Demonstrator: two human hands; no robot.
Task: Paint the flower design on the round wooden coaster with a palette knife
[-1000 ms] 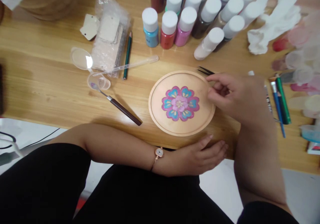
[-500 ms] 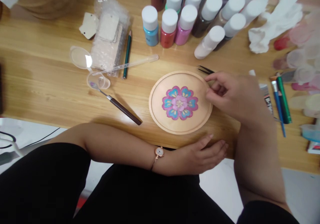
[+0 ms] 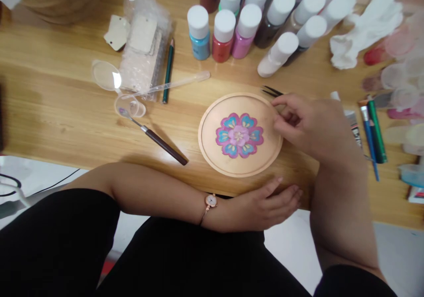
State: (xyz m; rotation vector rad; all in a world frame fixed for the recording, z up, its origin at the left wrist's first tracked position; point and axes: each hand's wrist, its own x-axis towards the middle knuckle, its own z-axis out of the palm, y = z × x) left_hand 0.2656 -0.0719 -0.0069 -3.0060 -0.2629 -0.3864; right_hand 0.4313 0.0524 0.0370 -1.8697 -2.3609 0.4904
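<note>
We find the round pale-wood plaque point(image 3: 212, 125) lying on the tabletop point(image 3: 66, 116), just in from the edge nearest the person, with a pink, blue and yellow painted flower point(image 3: 239, 135) at its centre. The right hand point(image 3: 306, 127) curls at the plaque's right rim, its fingertips point(image 3: 280, 122) against it. Its grip looks closed, but we cannot tell whether it holds the thin black tweezers point(image 3: 272, 92) whose tips show just beyond the fingers. The left hand point(image 3: 265, 206) rests open on the tabletop below the plaque. We judge the step in hand to be close work at the rim, and the next move calls for a steady touch clear of the paint. Nearby lie a dark-handled palette knife point(image 3: 164, 147) and a clear plastic cup point(image 3: 130, 106), with white-capped paint bottles point(image 3: 198, 34) beyond.
</note>
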